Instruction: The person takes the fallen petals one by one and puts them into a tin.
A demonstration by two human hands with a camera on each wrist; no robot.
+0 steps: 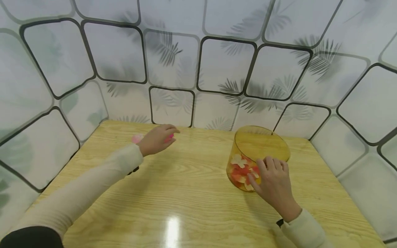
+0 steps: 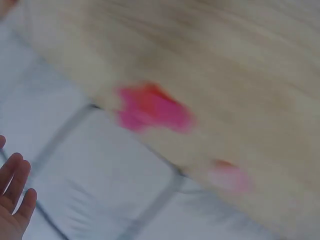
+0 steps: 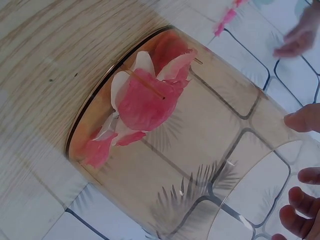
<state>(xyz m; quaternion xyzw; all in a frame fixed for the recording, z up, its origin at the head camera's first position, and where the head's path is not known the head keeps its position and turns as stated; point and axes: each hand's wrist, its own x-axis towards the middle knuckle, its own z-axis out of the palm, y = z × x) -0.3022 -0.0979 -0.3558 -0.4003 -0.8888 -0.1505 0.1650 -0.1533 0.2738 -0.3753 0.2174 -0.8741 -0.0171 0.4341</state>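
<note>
A clear amber glass vase (image 1: 258,144) stands at the right of the table, with red, pink and white artificial flowers (image 3: 150,95) lying in its bottom. My right hand (image 1: 274,184) is at the vase's near side, close to the rim, thumb spread from loosely bent fingers. My left hand (image 1: 158,139) reaches to the far left, its fingers extended and nothing in its grasp. Beneath and beside it are a bright pink flower (image 2: 155,110) and a paler pink flower (image 2: 230,177), blurred in the left wrist view and partly hidden by the hand in the head view.
A light wood-grain table (image 1: 186,193) carries everything. Patterned wall covering (image 1: 173,58) with dark rounded outlines and leaf prints rises along its back edge and both sides. The pink flowers lie near that back edge.
</note>
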